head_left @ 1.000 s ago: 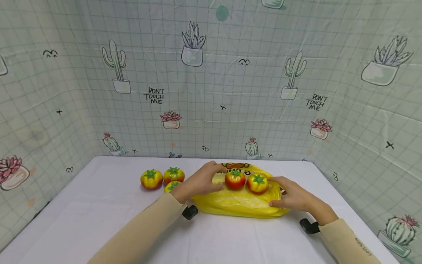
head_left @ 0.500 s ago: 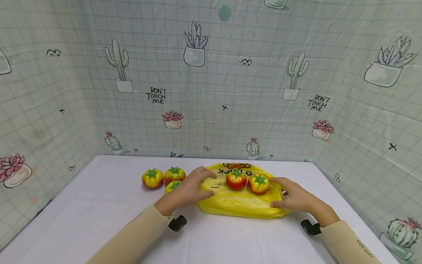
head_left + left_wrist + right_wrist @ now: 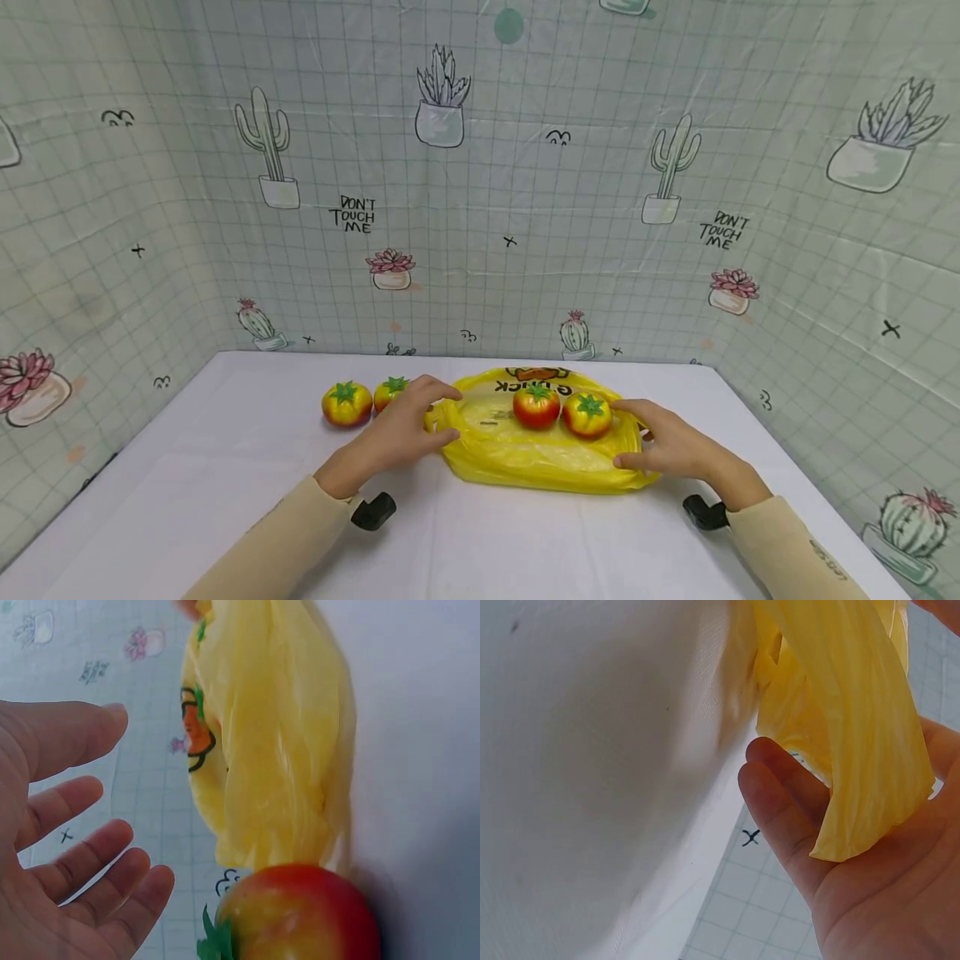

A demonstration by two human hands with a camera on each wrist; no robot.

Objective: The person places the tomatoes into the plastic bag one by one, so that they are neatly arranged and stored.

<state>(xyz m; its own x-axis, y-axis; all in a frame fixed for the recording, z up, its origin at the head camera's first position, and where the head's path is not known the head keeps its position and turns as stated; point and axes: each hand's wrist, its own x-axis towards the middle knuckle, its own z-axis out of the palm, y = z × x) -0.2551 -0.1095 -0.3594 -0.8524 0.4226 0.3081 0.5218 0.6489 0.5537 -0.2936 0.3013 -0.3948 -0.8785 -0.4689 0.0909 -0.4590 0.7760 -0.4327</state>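
A yellow plastic bag with a duck print lies spread on the table. Within its outline, right of centre, two red-yellow tomatoes with green leaf tops sit side by side. My left hand is just left of the bag, thumb and fingers apart, with nothing held. It partly covers a tomato behind it; in the left wrist view a red tomato lies below and right of the fingers. At the bag's right edge, my right hand has thumb and forefinger spread against it; a bag handle drapes across the palm.
Another tomato stands farther left on the white table. Cloth walls printed with cacti rise behind the table and at both sides. Black wrist cameras hang under both wrists.
My left hand has moved left, from over the bag to beside its left edge, and now hides the nearest loose tomato. The right hand and the two tomatoes at the bag look unmoved.
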